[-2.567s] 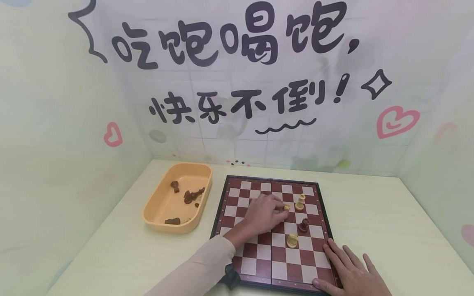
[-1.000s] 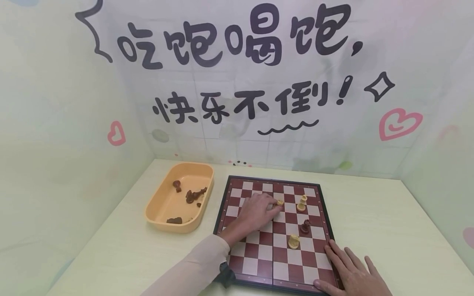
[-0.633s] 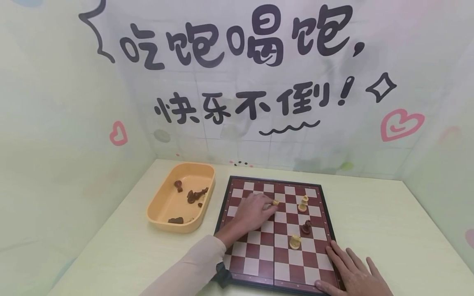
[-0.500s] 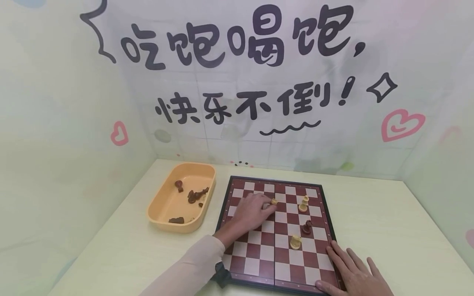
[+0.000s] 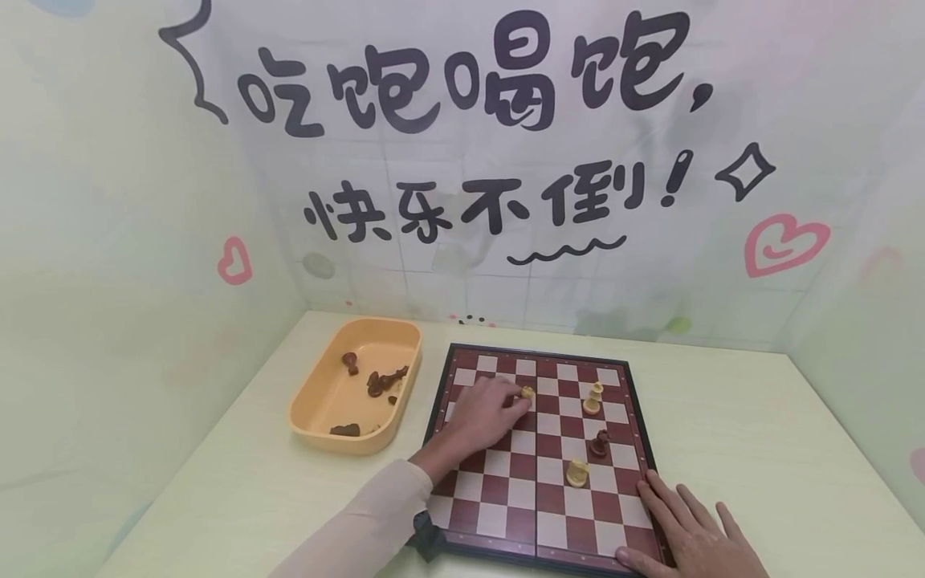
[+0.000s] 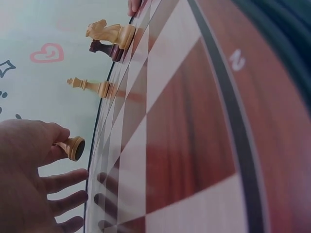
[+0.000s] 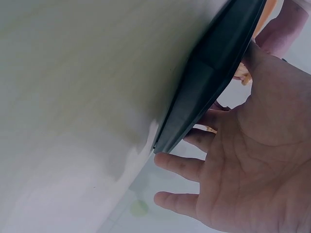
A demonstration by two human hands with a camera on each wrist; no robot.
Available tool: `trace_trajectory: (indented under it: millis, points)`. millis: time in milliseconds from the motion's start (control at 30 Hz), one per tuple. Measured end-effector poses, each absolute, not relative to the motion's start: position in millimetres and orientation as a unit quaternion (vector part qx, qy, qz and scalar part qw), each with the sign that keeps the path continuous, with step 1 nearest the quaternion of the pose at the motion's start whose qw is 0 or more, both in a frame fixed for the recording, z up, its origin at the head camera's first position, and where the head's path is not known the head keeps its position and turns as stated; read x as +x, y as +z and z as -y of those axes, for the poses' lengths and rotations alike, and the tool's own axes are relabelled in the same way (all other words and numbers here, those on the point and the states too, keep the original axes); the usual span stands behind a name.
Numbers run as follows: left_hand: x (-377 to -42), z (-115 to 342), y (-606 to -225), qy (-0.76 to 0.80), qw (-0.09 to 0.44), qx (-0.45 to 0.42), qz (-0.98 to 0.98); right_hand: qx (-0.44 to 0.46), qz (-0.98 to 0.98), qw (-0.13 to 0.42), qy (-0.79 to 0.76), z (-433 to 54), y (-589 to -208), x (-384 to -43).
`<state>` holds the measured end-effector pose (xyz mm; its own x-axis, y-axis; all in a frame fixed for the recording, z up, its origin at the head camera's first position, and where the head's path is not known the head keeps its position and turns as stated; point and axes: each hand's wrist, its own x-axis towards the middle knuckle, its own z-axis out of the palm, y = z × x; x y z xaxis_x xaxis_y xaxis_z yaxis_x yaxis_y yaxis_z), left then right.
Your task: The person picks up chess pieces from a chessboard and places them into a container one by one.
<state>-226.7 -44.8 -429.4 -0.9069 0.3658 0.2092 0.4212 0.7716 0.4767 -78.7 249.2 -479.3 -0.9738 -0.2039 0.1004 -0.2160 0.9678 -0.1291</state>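
My left hand [image 5: 486,411] is over the upper middle of the red-and-white chessboard [image 5: 499,520]. Its thumb and index finger pinch a cream chess piece [image 5: 527,392], whose kind the fingers hide. In the left wrist view the piece's dark base [image 6: 77,149] shows, tilted and raised off the board; the other fingers are spread. My right hand [image 5: 690,526] rests along the board's lower right edge, fingers extended. On the board's right half stand a cream king [image 5: 592,399], a dark red piece [image 5: 599,444] and a cream knight [image 5: 576,473].
Left of the board, a yellow-orange tray [image 5: 307,409] holds several dark chess pieces [image 5: 385,380] lying on their sides. Printed curtain walls [image 5: 462,297] enclose the pale table [image 5: 238,498] at the back and sides.
My left hand has moved left across the board with the cream piece, from the right half past the centre fold. My right hand and the three standing pieces have stayed in place.
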Motion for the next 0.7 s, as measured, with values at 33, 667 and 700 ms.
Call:
trace_trajectory:
  millis: [33, 667, 700]
  points:
    - [-226.5, 45.3, -429.5, -0.267, 0.051, -0.209, 0.939, 0.105, 0.991, 0.041, 0.07, -249.1, -479.2, -79.0]
    - [-228.4, 51.1, -427.5, -0.29, 0.044, -0.21, 0.933, 0.106, 0.991, 0.036, 0.069, -248.6, -477.9, -79.3]
    - [-228.5, 51.5, -427.1, -0.289, 0.047, -0.21, 0.933, 0.105, 0.991, 0.032, 0.07, -248.4, -477.1, -79.5]
